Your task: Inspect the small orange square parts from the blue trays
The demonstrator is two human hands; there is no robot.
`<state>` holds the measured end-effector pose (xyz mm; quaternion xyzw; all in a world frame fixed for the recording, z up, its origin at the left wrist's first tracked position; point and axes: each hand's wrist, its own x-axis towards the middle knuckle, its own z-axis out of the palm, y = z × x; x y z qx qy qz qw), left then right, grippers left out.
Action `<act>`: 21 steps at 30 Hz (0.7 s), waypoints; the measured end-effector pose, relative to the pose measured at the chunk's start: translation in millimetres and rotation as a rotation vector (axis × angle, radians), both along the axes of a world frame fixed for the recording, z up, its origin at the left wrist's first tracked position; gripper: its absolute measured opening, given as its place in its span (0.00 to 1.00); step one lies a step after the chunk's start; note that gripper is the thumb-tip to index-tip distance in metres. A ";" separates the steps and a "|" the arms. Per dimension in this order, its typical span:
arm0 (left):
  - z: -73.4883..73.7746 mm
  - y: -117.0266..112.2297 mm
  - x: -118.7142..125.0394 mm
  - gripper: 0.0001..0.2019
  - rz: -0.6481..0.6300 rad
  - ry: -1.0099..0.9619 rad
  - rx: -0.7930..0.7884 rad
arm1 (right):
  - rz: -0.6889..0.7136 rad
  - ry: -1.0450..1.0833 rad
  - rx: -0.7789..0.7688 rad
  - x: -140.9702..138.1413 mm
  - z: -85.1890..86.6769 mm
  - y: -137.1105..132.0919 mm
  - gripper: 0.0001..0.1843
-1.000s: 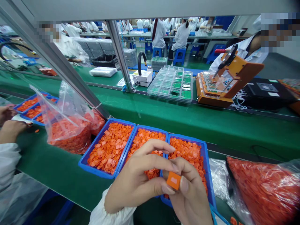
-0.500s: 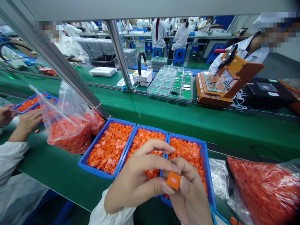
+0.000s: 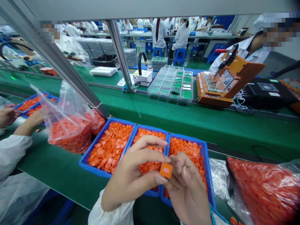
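Note:
My left hand [image 3: 138, 175] pinches a small orange block [image 3: 166, 170], square in outline with a paler mark on its face, between thumb and forefinger. Close beside it on the right is my right hand [image 3: 188, 187], its fingers curled and thumb near the forefinger; whatever they hold, if anything, is hidden. Beneath both hands stand blue trays heaped with small flat orange pieces: a left tray [image 3: 84, 167], a middle tray [image 3: 152, 192] and a right tray [image 3: 212, 187]. My hands cover parts of the middle and right trays.
Left of the trays stands a clear bag of orange pieces [image 3: 70, 134]; another bag [image 3: 264, 187] lies at right. A co-worker's hands [image 3: 30, 122] are at far left. Beyond are clear compartment trays [image 3: 172, 84], an orange fixture [image 3: 241, 78] and a metal post [image 3: 120, 56].
My left hand has moved slightly left and up with the orange block. The right hand's thumb has come off the block, leaving a small gap. The co-worker's hand at left has shifted.

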<state>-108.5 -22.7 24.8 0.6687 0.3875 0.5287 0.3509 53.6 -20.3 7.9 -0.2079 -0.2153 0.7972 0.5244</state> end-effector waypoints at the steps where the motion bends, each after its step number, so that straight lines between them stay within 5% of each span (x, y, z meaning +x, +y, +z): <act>1: -0.9 -0.3 -3.5 0.11 0.050 0.020 -0.004 | -0.012 0.031 -0.027 -0.1 1.4 2.1 0.14; 6: -0.6 -3.0 -14.6 0.19 0.247 0.149 0.013 | -0.106 0.147 -0.220 -0.7 2.2 11.7 0.11; 11: 7.3 -6.9 5.7 0.10 0.191 0.436 0.104 | -0.234 0.008 -0.384 -1.9 -6.5 11.5 0.09; 21: 0.4 -2.2 32.4 0.04 0.140 0.707 0.106 | -0.284 -0.055 -0.283 -2.6 -6.0 9.9 0.15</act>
